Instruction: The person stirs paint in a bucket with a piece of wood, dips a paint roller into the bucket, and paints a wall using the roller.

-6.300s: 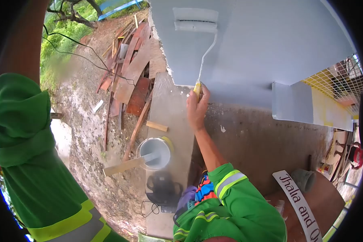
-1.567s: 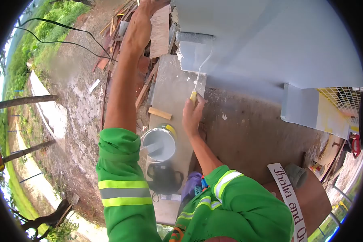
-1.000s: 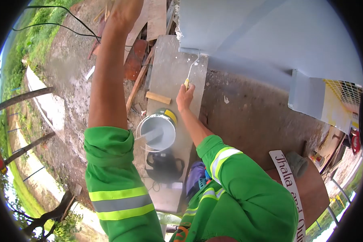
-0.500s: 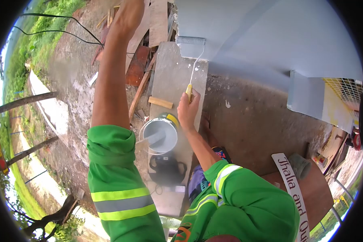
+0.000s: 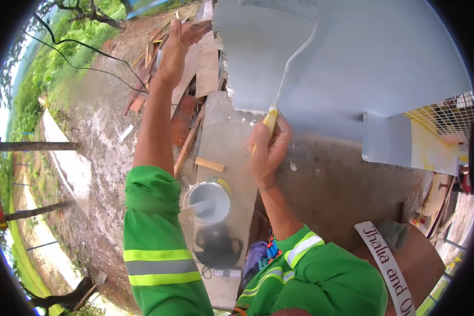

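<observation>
My right hand point(image 5: 271, 147) is wrapped round the yellow handle of a paint roller point(image 5: 288, 68). Its white wire frame runs up across the grey-painted wall point(image 5: 347, 58), and the roller sleeve lies against the wall at the top edge of the view, partly cut off. My left hand point(image 5: 180, 52) reaches up at the wall's rough left edge, fingers stretched out and holding nothing. Whether its fingertips touch the edge I cannot tell. Below, between my arms, stands a bucket point(image 5: 224, 203) of grey paint with a stick-like handle leaning in it.
The bucket stands on a concrete ledge point(image 5: 221, 126), near a small wood block point(image 5: 209, 164) and a dark bag-like object point(image 5: 218, 247). Scrap boards point(image 5: 205, 58) lie beyond. A lettered sign point(image 5: 387, 263) is at lower right; a yellow-edged wire grille point(image 5: 447, 116) juts out at right. Black cables hang at left.
My right hand has pushed the roller upward along the wall, its sleeve now at the view's top edge. The view has tilted up, and my left hand shows more fully.
</observation>
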Motion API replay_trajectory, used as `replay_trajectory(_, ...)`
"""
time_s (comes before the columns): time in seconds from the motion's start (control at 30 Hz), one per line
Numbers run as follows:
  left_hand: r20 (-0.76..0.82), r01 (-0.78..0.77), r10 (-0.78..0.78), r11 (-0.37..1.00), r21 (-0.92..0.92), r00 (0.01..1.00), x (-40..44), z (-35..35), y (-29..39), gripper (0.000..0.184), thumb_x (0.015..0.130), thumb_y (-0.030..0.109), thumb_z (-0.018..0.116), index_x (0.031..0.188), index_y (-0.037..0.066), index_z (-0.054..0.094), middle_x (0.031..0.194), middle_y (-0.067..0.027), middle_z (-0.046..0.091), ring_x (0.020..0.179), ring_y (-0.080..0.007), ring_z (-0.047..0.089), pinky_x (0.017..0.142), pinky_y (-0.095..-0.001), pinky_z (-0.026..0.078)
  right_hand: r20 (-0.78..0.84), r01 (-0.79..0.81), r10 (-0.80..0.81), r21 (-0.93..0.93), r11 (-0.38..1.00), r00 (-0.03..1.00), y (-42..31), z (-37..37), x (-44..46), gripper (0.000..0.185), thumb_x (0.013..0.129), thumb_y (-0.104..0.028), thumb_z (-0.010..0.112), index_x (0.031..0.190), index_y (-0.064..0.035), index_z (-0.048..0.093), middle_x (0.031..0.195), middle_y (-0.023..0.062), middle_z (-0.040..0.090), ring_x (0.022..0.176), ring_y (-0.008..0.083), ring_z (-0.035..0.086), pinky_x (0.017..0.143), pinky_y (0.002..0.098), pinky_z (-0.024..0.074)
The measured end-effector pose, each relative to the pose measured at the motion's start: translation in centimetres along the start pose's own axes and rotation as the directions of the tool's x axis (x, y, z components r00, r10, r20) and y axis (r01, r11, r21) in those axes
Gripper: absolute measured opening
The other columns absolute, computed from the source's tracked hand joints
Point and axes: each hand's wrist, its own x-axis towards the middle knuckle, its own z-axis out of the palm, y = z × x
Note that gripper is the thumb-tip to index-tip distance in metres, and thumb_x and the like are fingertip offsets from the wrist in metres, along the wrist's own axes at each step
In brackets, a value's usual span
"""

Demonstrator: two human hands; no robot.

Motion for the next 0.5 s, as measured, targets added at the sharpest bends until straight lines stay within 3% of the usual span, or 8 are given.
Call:
replay_trajectory(0.1,-0.027,0.005,-0.004,0.999,0.041,1.0,-0.3,0.7,0.1,0.086,0.101,0.066,0.007,0.142,0.005,0.052,0.146,-0.0175,0.052,0.144,-0.0347,0.036,0.122,-0.0504,0.014,-0.015,-0.043,0.042,-0.072,0.996,0.999,0.1,-2.5,0.7,0.033,0.102,-0.013,0.052,0.13,0.0004,0.042,0.084,0.0021,0.051,0.063,0.004,0.045,0.053,0.0212,0.0392)
replay_trajectory(0.23,-0.074,0.024,-0.021,0.999,0.04,0.997,-0.7,1.4,0.2,0.08,0.103,0.062,0.01,0.146,0.006,0.046,0.151,-0.0161,0.046,0.144,-0.0326,0.036,0.121,-0.0484,0.015,-0.075,-0.218,0.208,-0.185,0.958,0.975,6.0,-7.2,-2.8,0.03,0.103,-0.015,0.053,0.127,-0.0008,0.045,0.086,0.003,0.052,0.064,0.0062,0.047,0.054,0.0242,0.0405)
replay_trajectory(0.37,-0.084,0.064,-0.062,0.998,0.026,0.995,-0.1,0.5,-0.9,0.076,0.104,0.058,0.006,0.151,0.01,0.041,0.155,-0.0151,0.042,0.148,-0.0312,0.028,0.122,-0.0547,0.003,-0.218,-0.305,0.239,-0.355,0.884,0.946,12.5,-10.0,-6.2,0.027,0.1,-0.016,0.054,0.121,-0.0014,0.048,0.083,0.0009,0.053,0.067,0.0075,0.047,0.059,0.027,0.0422)
replay_trajectory(0.47,-0.097,0.077,-0.078,0.997,-0.013,0.992,-0.8,1.4,0.0,0.075,0.105,0.056,0.006,0.151,0.008,0.039,0.156,-0.0154,0.04,0.148,-0.0314,0.029,0.122,-0.0533,0.005,-0.25,-0.363,0.278,-0.426,0.829,0.928,16.6,-12.1,-8.2,0.026,0.099,-0.016,0.055,0.119,0.0,0.051,0.084,0.002,0.054,0.072,0.0095,0.05,0.064,0.0293,0.0442)
replay_trajectory(0.5,-0.058,-0.044,0.038,0.994,-0.102,0.998,-0.2,1.1,-0.8,0.083,0.103,0.065,0.021,0.147,-0.003,0.041,0.151,-0.0202,0.043,0.143,-0.0338,0.036,0.119,-0.0496,0.02,-0.263,-0.377,0.285,-0.435,0.818,0.922,18.3,-12.9,-8.7,0.027,0.099,-0.017,0.055,0.119,0.0,0.051,0.084,0.0026,0.055,0.072,0.0098,0.051,0.064,0.0294,0.0445)
